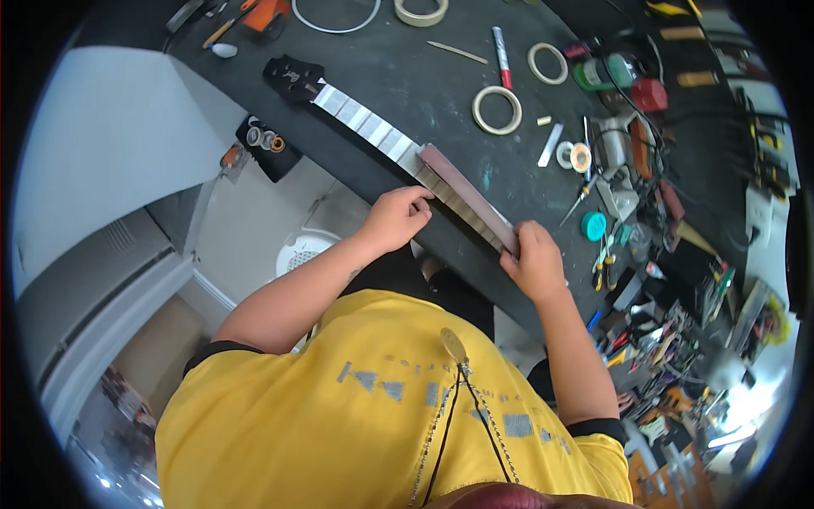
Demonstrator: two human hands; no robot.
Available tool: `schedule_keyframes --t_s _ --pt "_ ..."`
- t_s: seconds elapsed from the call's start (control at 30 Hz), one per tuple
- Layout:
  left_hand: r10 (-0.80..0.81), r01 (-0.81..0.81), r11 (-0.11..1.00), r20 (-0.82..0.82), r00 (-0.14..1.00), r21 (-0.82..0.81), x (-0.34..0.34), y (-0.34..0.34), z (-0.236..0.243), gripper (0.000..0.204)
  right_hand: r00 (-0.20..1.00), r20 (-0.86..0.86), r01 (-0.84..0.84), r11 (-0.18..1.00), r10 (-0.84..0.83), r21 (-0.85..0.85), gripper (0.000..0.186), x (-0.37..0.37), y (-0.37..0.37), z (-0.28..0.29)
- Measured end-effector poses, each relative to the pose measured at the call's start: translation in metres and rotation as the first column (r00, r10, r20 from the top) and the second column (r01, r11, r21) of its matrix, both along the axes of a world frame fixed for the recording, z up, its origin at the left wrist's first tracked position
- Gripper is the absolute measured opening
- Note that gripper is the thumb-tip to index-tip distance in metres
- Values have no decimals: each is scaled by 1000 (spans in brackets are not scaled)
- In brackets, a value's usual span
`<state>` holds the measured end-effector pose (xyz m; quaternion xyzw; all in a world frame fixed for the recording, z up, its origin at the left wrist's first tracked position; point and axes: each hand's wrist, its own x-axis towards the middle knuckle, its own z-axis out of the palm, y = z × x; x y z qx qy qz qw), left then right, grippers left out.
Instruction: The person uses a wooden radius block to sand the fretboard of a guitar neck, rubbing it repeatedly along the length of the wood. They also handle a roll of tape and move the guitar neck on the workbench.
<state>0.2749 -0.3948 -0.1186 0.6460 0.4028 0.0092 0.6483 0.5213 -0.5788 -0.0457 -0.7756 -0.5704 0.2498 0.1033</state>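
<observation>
A guitar neck (pixel 369 125) lies diagonally on the dark workbench, its black headstock (pixel 293 79) at the far left. Pale strips cover the fretboard between the frets toward the headstock. A long, straight reddish-brown bar (pixel 466 188) rests along the other half of the neck. My right hand (pixel 538 261) is closed around the bar's near right end, with the thumb on the near side. My left hand (pixel 397 219) has curled fingers, their tips at the neck's near edge around its middle. How firmly they grip there is partly hidden.
Rolls of masking tape (pixel 497 130), a red-and-white marker (pixel 502 58) and a thin stick (pixel 457 52) lie beyond the neck. Screwdrivers (pixel 604 265), a teal lid (pixel 594 225), cables and tools crowd the right. A white stool (pixel 307 248) stands below the bench edge.
</observation>
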Motion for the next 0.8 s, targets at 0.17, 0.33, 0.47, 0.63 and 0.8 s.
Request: schedule_keyframes --t_s 0.17,0.33,0.47,0.63,0.8 --pt "219 -196 643 68 973 741 -24 52 -7 27 971 -84 -215 969 226 121 67 7 23 -5" --pt "578 -278 153 142 803 948 -57 123 -45 67 917 -96 -354 900 388 256 82 -16 78 -15" --pt "716 -150 186 -30 697 971 -36 132 -57 79 851 -209 -437 870 482 227 83 -48 163 -17" --pt "725 -191 229 -36 688 955 -27 137 -59 82 825 -104 -456 763 555 458 73 -91 280 -43" --pt "736 -160 179 -24 677 971 -30 140 -66 84 807 -214 -450 808 550 380 80 -76 256 -38"
